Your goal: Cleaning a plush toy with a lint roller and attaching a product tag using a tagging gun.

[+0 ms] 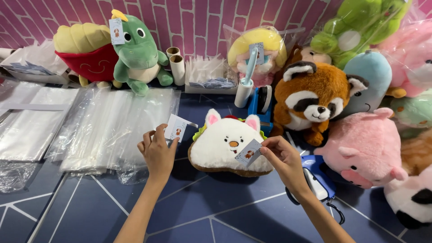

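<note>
Left hand (157,153): fingers pinched on a small paper tag (176,128).
Right hand (282,157): pinched a second tag (248,153) against the white plush toy (227,144).
Risk: either light tag could have slipped and dropped to the blue floor (216,211).

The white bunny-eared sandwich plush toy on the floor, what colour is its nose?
Orange, on the white bunny-eared sandwich plush toy; clearest in the head view.

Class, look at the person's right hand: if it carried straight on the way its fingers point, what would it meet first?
The right hand points left, pinching a small tag; it would probably meet the white plush toy first, though height above it is unclear.
</note>
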